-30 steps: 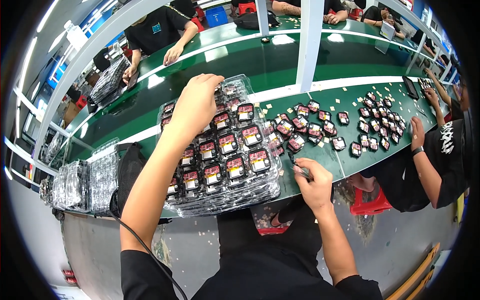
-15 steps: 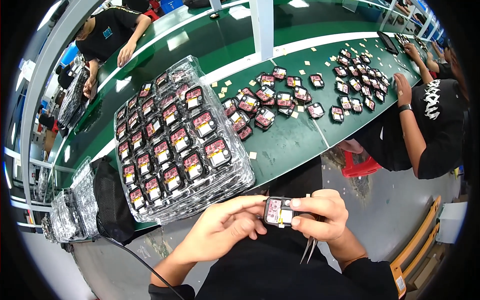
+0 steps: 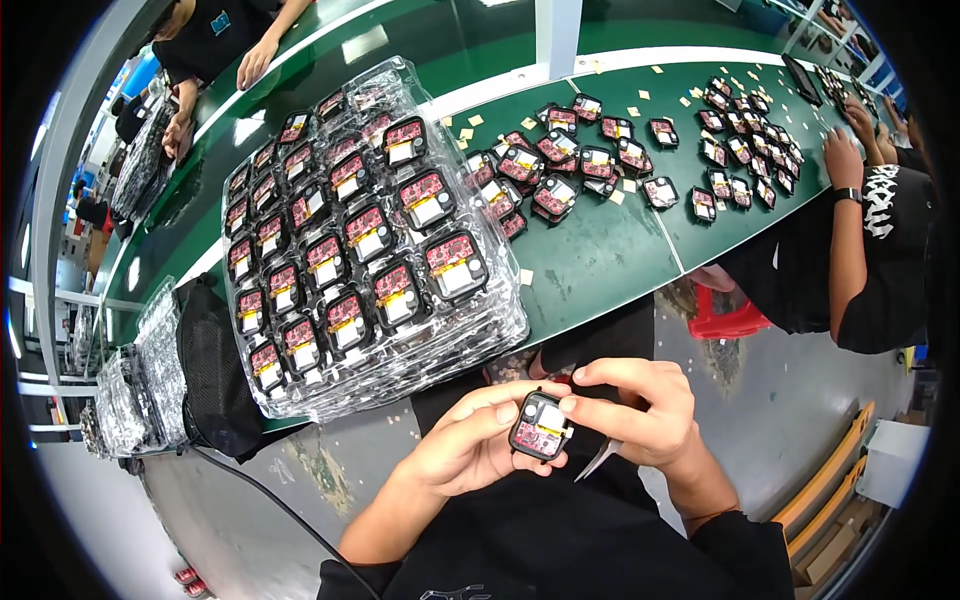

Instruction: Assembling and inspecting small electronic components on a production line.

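1. The person's left hand (image 3: 470, 455) and right hand (image 3: 640, 415) meet in front of the body, below the near edge of the green tabletop (image 3: 610, 250), above the dark clothing of the lap.
2. Between them sits a small black module (image 3: 541, 426) with a red board face, a yellow-and-white label and a round part at one corner. It is off the tabletop, held in the air.
3. The left grip is closed on the module: the thumb lies along its left edge and the fingers curl beneath it.
4. The right grip is also closed on the module, with the forefinger and thumb pinching its upper right side. A pair of metal tweezers (image 3: 600, 460) juts from under the same hand, probably tucked against the palm, though the hold is hidden.
5. On the tabletop, up and left of the hands, stands a stack of clear plastic trays (image 3: 500, 330); the top tray carries rows of like modules.
6. Right of the stack, loose modules (image 3: 560, 190) lie scattered on the green surface among small pale paper scraps (image 3: 526, 276).
7. A black mesh bag (image 3: 210, 370) hangs at the tabletop's near edge, left of the trays.
8. A co-worker's arm (image 3: 850, 230) reaches onto the tabletop at the far right.
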The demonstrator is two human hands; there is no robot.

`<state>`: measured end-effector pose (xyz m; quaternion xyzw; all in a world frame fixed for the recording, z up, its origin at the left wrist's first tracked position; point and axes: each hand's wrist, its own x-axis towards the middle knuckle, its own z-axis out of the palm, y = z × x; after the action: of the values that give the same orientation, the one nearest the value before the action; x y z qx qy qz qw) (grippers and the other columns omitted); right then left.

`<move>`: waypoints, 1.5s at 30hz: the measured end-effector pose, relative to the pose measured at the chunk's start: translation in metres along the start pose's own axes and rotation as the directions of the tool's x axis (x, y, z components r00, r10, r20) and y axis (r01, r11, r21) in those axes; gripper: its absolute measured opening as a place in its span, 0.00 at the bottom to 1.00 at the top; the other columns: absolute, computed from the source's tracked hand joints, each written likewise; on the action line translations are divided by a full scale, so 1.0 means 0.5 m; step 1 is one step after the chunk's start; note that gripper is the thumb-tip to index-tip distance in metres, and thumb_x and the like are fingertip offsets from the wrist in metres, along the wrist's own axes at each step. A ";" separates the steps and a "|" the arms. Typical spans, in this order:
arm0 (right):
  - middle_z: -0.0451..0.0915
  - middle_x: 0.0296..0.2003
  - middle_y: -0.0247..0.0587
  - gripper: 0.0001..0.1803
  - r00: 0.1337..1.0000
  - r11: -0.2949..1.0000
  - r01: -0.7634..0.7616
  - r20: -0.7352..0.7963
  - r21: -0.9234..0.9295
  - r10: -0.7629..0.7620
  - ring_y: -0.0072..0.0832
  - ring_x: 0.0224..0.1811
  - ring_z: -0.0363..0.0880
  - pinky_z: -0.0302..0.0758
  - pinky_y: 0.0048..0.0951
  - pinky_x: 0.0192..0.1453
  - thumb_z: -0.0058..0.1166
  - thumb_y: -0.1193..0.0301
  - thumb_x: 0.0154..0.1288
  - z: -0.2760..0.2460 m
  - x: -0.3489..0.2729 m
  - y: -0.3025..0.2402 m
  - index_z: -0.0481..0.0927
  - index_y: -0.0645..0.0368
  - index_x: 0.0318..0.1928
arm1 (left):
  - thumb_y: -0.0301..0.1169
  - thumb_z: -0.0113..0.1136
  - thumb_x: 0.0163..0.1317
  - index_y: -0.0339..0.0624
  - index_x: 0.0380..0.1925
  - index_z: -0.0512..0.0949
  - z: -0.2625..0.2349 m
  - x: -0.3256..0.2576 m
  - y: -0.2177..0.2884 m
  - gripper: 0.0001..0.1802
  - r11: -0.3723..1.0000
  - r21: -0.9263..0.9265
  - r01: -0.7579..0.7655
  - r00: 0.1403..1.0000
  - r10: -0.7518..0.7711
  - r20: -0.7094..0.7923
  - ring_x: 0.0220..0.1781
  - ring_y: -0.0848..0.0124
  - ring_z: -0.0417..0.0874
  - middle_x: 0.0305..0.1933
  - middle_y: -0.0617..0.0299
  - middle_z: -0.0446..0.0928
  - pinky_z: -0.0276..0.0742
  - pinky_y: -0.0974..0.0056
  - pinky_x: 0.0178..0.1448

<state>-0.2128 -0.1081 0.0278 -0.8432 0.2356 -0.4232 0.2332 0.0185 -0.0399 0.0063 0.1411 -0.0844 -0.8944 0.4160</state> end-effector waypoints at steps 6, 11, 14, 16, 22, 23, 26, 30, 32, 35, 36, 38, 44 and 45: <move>0.82 0.37 0.41 0.17 0.932 0.932 -0.361 -0.028 0.030 0.362 0.34 0.30 0.86 0.82 0.31 0.31 0.73 0.79 0.59 0.005 0.007 -0.031 0.86 0.61 0.49 | 0.34 0.58 0.77 0.36 0.72 0.65 -0.025 0.013 -0.042 0.28 0.977 -0.115 -0.182 0.983 0.185 0.016 0.62 0.53 0.84 0.68 0.43 0.74 0.85 0.53 0.62; 0.83 0.39 0.44 0.19 0.905 0.898 -0.426 0.047 0.106 0.424 0.37 0.32 0.86 0.83 0.34 0.34 0.73 0.77 0.60 0.007 -0.015 -0.021 0.83 0.63 0.51 | 0.28 0.67 0.70 0.35 0.73 0.64 -0.007 0.025 -0.066 0.34 0.900 0.113 -0.421 0.887 0.435 -0.158 0.63 0.62 0.82 0.67 0.48 0.75 0.81 0.55 0.65; 0.83 0.38 0.43 0.18 0.940 0.942 -0.336 0.062 -0.025 0.337 0.36 0.30 0.85 0.81 0.33 0.32 0.74 0.75 0.57 0.013 -0.028 -0.014 0.85 0.62 0.48 | 0.28 0.69 0.67 0.32 0.70 0.66 -0.005 0.028 -0.079 0.34 0.847 0.250 -0.469 0.828 0.520 -0.211 0.63 0.62 0.82 0.66 0.49 0.75 0.82 0.55 0.66; 0.83 0.37 0.40 0.17 0.985 0.959 -0.160 0.026 -0.233 0.171 0.34 0.28 0.84 0.80 0.32 0.30 0.76 0.74 0.54 0.016 -0.032 -0.012 0.86 0.61 0.45 | 0.30 0.71 0.66 0.30 0.68 0.68 -0.012 0.028 -0.084 0.34 0.806 0.343 -0.483 0.792 0.569 -0.222 0.62 0.59 0.83 0.65 0.49 0.75 0.84 0.54 0.65; 0.83 0.35 0.38 0.16 1.000 0.926 -0.011 0.007 -0.378 0.014 0.28 0.24 0.80 0.75 0.28 0.26 0.76 0.72 0.53 0.022 -0.049 -0.005 0.87 0.61 0.42 | 0.29 0.73 0.64 0.31 0.67 0.69 -0.017 0.027 -0.089 0.35 0.810 0.360 -0.463 0.796 0.558 -0.233 0.63 0.61 0.82 0.66 0.51 0.75 0.83 0.54 0.66; 0.83 0.34 0.38 0.16 1.000 0.913 0.018 0.022 -0.407 -0.010 0.27 0.24 0.79 0.75 0.28 0.26 0.76 0.72 0.53 0.023 -0.048 -0.007 0.87 0.61 0.42 | 0.24 0.72 0.64 0.32 0.68 0.70 -0.017 0.027 -0.090 0.34 0.816 0.332 -0.473 0.804 0.554 -0.216 0.64 0.65 0.80 0.66 0.52 0.75 0.79 0.59 0.67; 0.83 0.33 0.38 0.13 1.000 0.919 0.000 0.010 -0.395 0.004 0.27 0.24 0.80 0.74 0.28 0.25 0.74 0.72 0.56 0.028 -0.049 -0.007 0.87 0.61 0.41 | 0.20 0.71 0.64 0.32 0.68 0.71 -0.017 0.029 -0.095 0.33 0.818 0.310 -0.485 0.808 0.554 -0.198 0.65 0.69 0.78 0.67 0.53 0.74 0.76 0.63 0.68; 0.84 0.32 0.39 0.11 0.997 0.958 -0.070 -0.057 -0.279 0.056 0.29 0.26 0.82 0.75 0.28 0.26 0.74 0.74 0.57 0.035 -0.054 0.004 0.86 0.62 0.40 | 0.20 0.71 0.63 0.32 0.67 0.71 -0.014 0.028 -0.093 0.32 0.816 0.305 -0.491 0.812 0.556 -0.180 0.67 0.66 0.77 0.67 0.52 0.73 0.80 0.61 0.66; 0.85 0.33 0.41 0.10 0.966 0.966 -0.251 -0.074 -0.060 0.247 0.32 0.27 0.84 0.77 0.29 0.27 0.73 0.75 0.57 0.037 -0.052 -0.002 0.86 0.62 0.39 | 0.19 0.71 0.63 0.31 0.67 0.72 -0.011 0.028 -0.093 0.32 0.805 0.338 -0.488 0.805 0.565 -0.182 0.67 0.66 0.76 0.68 0.52 0.73 0.80 0.60 0.65; 0.85 0.33 0.43 0.11 0.935 0.936 -0.352 -0.041 0.015 0.353 0.36 0.28 0.85 0.79 0.31 0.28 0.73 0.76 0.56 0.041 -0.051 -0.009 0.85 0.63 0.39 | 0.19 0.71 0.63 0.31 0.66 0.72 -0.005 0.027 -0.093 0.31 0.787 0.391 -0.478 0.793 0.578 -0.193 0.68 0.65 0.76 0.68 0.52 0.71 0.80 0.61 0.65; 0.85 0.33 0.43 0.11 0.935 0.936 -0.352 -0.041 0.015 0.353 0.36 0.28 0.85 0.79 0.31 0.28 0.73 0.76 0.56 0.042 -0.052 -0.007 0.85 0.63 0.39 | 0.19 0.70 0.63 0.31 0.66 0.72 -0.004 0.026 -0.093 0.31 0.781 0.409 -0.472 0.788 0.582 -0.201 0.68 0.65 0.75 0.69 0.53 0.70 0.80 0.62 0.65; 0.85 0.33 0.43 0.11 0.977 0.958 -0.214 -0.065 -0.190 0.205 0.35 0.28 0.85 0.79 0.32 0.29 0.73 0.76 0.56 0.045 -0.053 0.001 0.85 0.63 0.39 | 0.18 0.70 0.64 0.31 0.66 0.72 -0.007 0.026 -0.094 0.31 0.752 0.456 -0.475 0.774 0.604 -0.190 0.69 0.66 0.75 0.70 0.53 0.69 0.79 0.63 0.64; 0.84 0.30 0.43 0.08 0.991 0.958 -0.129 -0.076 -0.258 0.114 0.36 0.26 0.84 0.79 0.32 0.29 0.70 0.75 0.62 0.044 -0.059 0.003 0.85 0.66 0.38 | 0.16 0.69 0.64 0.31 0.67 0.72 -0.003 0.028 -0.096 0.30 0.724 0.504 -0.470 0.759 0.623 -0.187 0.70 0.66 0.74 0.71 0.54 0.67 0.76 0.67 0.62; 0.84 0.30 0.43 0.08 0.991 0.958 -0.129 -0.076 -0.258 0.113 0.36 0.26 0.84 0.79 0.32 0.29 0.70 0.75 0.62 0.043 -0.059 0.003 0.85 0.66 0.38 | 0.16 0.68 0.64 0.31 0.67 0.72 -0.004 0.028 -0.097 0.30 0.716 0.513 -0.472 0.757 0.628 -0.181 0.70 0.67 0.74 0.71 0.54 0.67 0.76 0.67 0.62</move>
<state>-0.2109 -0.0876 -0.0024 -0.8373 0.3477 -0.3987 0.1380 -0.0243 -0.0198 -0.0112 0.3516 -0.2478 -0.6446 0.6320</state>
